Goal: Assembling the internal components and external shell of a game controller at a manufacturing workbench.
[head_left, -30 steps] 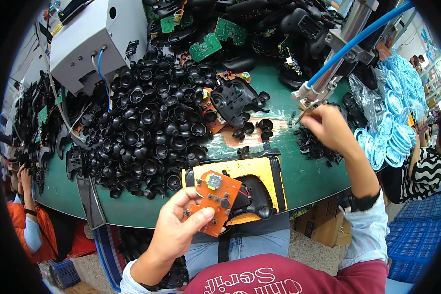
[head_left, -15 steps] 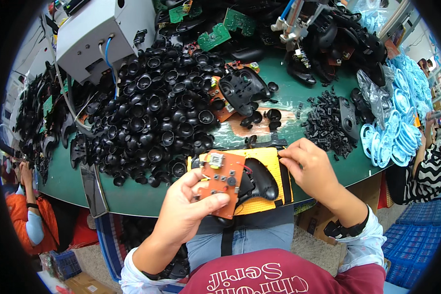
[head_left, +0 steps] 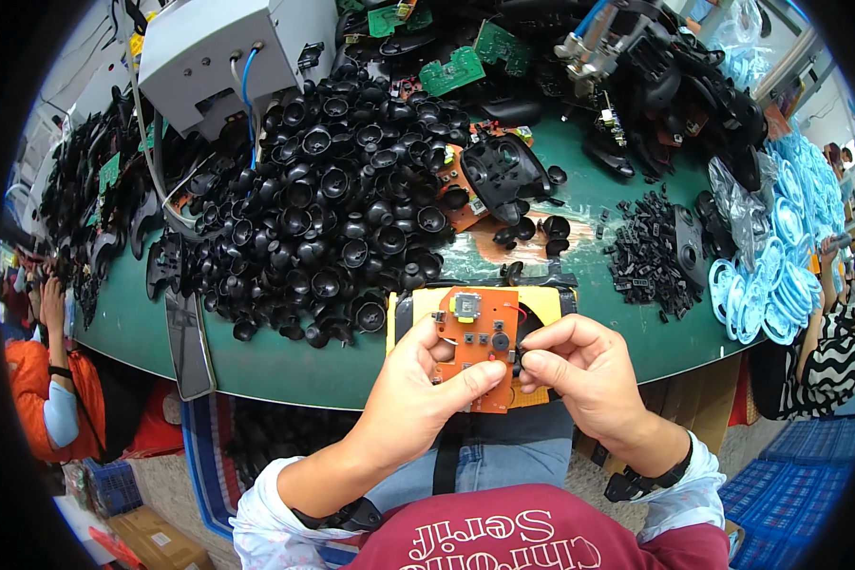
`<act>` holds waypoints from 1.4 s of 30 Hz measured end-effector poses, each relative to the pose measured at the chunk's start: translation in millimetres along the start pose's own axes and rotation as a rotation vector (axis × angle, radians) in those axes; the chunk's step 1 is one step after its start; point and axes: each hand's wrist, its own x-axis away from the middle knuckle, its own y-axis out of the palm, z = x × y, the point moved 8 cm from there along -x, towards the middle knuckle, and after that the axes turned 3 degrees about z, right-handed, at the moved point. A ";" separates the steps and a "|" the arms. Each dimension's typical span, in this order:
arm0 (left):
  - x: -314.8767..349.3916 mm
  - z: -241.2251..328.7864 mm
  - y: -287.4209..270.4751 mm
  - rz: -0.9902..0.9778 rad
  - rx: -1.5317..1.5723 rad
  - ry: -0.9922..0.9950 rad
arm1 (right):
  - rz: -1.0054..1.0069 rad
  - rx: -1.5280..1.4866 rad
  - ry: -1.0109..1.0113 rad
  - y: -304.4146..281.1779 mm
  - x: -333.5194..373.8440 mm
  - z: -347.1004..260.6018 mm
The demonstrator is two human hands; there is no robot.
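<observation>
My left hand (head_left: 413,385) grips an orange circuit board (head_left: 475,366) upright by its left side, thumb across its face. The board carries a square metal-and-yellow part at the top and several small black buttons. At the board's right edge, my right hand (head_left: 589,370) is closed in a pinch; something small and dark shows at its fingertips, too hidden to name. Behind the board lies a black controller shell (head_left: 542,312), mostly covered, on a yellow pad (head_left: 398,328) at the table's front edge.
A large heap of black thumbstick caps (head_left: 337,204) covers the table's middle left. Small black parts (head_left: 648,256) are piled at the right, near light blue rings (head_left: 784,294). A phone (head_left: 190,347) lies at the front left. A grey machine (head_left: 233,62) stands behind.
My right hand has come left from the pad's right edge to the board. The board is now more upright and further right in view. The whole view has shifted slightly.
</observation>
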 end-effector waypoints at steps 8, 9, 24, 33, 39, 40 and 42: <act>-0.1 -2.8 1.3 0.007 -0.024 0.096 | 0.021 -0.008 -0.039 -2.1 -1.0 4.9; -0.4 -2.8 1.6 0.009 -0.021 0.096 | 0.028 -0.005 -0.050 -2.4 -1.0 3.5; 2.8 15.7 12.2 -0.008 -0.677 0.351 | -0.006 0.129 -0.161 -1.4 -1.2 -0.5; -18.6 22.1 6.5 -0.237 -0.420 0.135 | -0.089 1.169 -0.756 20.2 10.2 -67.4; -22.1 14.8 8.2 -0.333 -0.522 -0.052 | -0.339 1.160 -0.856 42.4 -0.1 -53.9; -23.2 18.7 8.0 -0.332 -0.577 0.000 | -0.344 1.137 -0.858 43.1 -1.2 -53.0; -21.6 19.5 8.4 -0.325 -0.629 0.031 | -0.341 1.120 -0.839 45.0 -1.6 -55.8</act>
